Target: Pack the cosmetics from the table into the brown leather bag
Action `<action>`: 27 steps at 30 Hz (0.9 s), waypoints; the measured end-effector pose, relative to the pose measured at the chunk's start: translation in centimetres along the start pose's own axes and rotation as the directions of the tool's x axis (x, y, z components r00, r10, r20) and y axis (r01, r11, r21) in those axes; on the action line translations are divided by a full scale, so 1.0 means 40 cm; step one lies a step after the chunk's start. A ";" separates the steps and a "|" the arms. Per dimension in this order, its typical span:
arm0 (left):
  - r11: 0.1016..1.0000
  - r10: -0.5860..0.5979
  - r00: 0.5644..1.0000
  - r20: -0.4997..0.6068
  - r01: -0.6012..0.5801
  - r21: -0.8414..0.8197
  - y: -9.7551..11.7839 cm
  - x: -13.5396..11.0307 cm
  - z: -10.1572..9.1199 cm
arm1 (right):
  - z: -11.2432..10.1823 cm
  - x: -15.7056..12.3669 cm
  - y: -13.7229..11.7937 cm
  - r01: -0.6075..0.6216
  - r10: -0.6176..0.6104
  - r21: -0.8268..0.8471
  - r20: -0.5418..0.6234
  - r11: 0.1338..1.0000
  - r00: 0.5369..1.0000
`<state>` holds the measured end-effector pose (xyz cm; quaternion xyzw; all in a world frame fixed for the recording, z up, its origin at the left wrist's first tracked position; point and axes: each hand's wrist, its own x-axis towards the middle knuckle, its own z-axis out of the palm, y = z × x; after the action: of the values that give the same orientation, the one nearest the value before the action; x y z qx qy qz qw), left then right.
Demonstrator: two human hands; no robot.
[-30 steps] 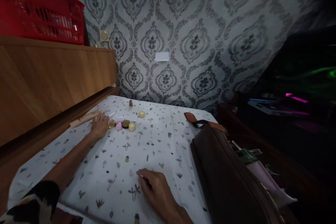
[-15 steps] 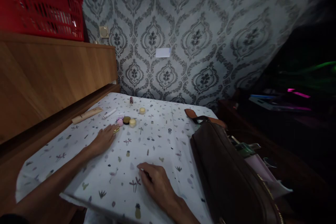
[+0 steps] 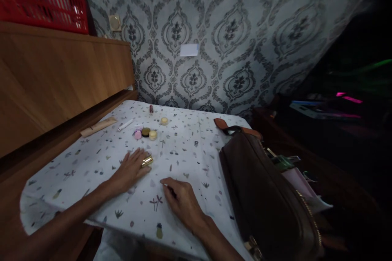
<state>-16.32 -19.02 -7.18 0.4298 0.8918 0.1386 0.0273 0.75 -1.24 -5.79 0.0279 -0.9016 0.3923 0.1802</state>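
My left hand [image 3: 132, 168] rests palm down on the patterned white cloth [image 3: 92, 163], its fingers closed over a small gold tube [image 3: 147, 161] that sticks out at the fingertips. My right hand [image 3: 180, 197] lies just to the right, pinching a thin dark pencil-like stick [image 3: 170, 190] against the cloth. Farther back sit a pink pot [image 3: 138, 134], a dark pot [image 3: 145, 131] and a cream pot [image 3: 152, 134] in a cluster.
A brown leather bag [image 3: 263, 195] lies open at the right, papers poking out. At the back left lie a beige tube [image 3: 98, 126] and a white stick [image 3: 125, 124]. A wooden cabinet [image 3: 55, 77] with a red crate [image 3: 43, 0] stands left. Patterned wallpaper is behind.
My left hand has drawn back from the far left cluster toward me and to the right, bringing the gold tube with it. My right hand has stayed put.
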 end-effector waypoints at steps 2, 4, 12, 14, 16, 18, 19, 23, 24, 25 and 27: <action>0.995 0.101 0.995 0.001 -0.101 -0.014 0.039 -0.028 0.011 | -0.001 0.001 0.002 -0.015 0.015 0.005 -0.031 1.000 0.999; 0.978 0.201 0.980 0.006 -0.200 -0.053 0.077 -0.054 0.007 | -0.001 0.002 0.007 -0.032 0.032 0.008 -0.071 0.999 0.997; 0.965 0.258 0.966 -0.021 -0.258 -0.042 0.096 -0.084 0.007 | 0.007 -0.002 0.036 -0.088 0.081 -0.030 -0.192 0.996 0.978; 0.964 0.267 0.963 -0.026 -0.267 0.012 0.092 -0.090 0.028 | 0.007 -0.001 0.038 -0.101 0.090 -0.049 -0.187 0.994 0.978; 0.947 0.322 0.945 -0.057 -0.321 0.029 0.100 -0.098 0.042 | 0.006 0.001 0.035 -0.102 0.087 -0.078 -0.178 0.992 0.980; 0.924 0.382 0.917 -0.117 -0.381 0.027 0.117 -0.104 0.044 | 0.000 0.003 0.027 -0.101 0.085 -0.103 -0.151 0.990 0.985; 0.915 0.401 0.905 -0.144 -0.402 0.020 0.127 -0.104 0.041 | -0.004 0.003 0.022 -0.102 0.087 -0.107 -0.134 0.989 0.987; 0.926 0.372 0.914 -0.158 -0.376 0.006 0.161 -0.088 0.018 | -0.024 0.004 0.003 -0.123 0.126 0.035 -0.072 0.992 0.989; 0.935 0.350 0.924 -0.153 -0.354 0.002 0.167 -0.082 0.010 | -0.028 0.004 0.001 -0.141 0.149 0.123 -0.057 0.982 0.987; 0.941 0.333 0.931 -0.149 -0.338 -0.012 0.174 -0.076 0.001 | -0.031 0.005 0.002 -0.163 0.177 0.226 -0.041 0.960 0.983; 0.941 0.317 0.937 -0.146 -0.330 -0.077 0.189 -0.067 -0.020 | -0.036 0.006 0.006 -0.211 0.239 0.424 -0.014 0.881 0.971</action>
<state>-9.02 -16.81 -4.54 0.5588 0.8006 0.2137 -0.0331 0.90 -0.02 -4.97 -0.0515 -0.7868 0.5958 0.1527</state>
